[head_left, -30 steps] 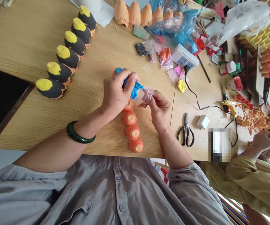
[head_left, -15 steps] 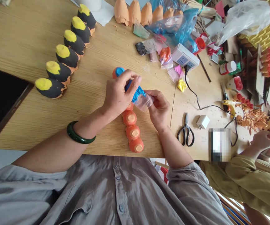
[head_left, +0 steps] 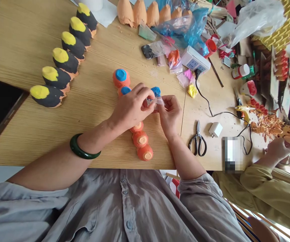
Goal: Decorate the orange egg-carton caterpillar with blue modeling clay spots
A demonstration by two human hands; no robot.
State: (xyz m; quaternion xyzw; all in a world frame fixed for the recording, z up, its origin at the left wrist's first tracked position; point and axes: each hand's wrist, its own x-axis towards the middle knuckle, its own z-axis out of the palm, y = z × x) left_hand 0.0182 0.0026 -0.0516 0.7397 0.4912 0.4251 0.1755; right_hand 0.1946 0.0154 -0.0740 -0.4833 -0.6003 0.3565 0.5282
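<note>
My left hand (head_left: 131, 107) and my right hand (head_left: 170, 116) meet above the table, both with fingers pinched on a small clear plastic bag of blue clay (head_left: 156, 91). Beneath my left hand runs a row of orange-covered egg-carton cups (head_left: 145, 153). Blue clay discs (head_left: 121, 74) cap the two cups at its far end, while the near cups show bare, pale round tops. My left hand hides the middle of the row.
Black cups with yellow tops (head_left: 70, 62) stand at left beside a dark tablet (head_left: 1, 111). Bare carton cups (head_left: 139, 13) lie at the back. To the right are a power strip (head_left: 195, 60), scissors (head_left: 197, 139), a white charger (head_left: 215, 129) and another person's hand (head_left: 279, 149).
My left hand has come down and toward my right hand, uncovering the blue-topped cups. The bag is bunched up, with its blue clay now beyond my fingers. The view has shifted slightly.
</note>
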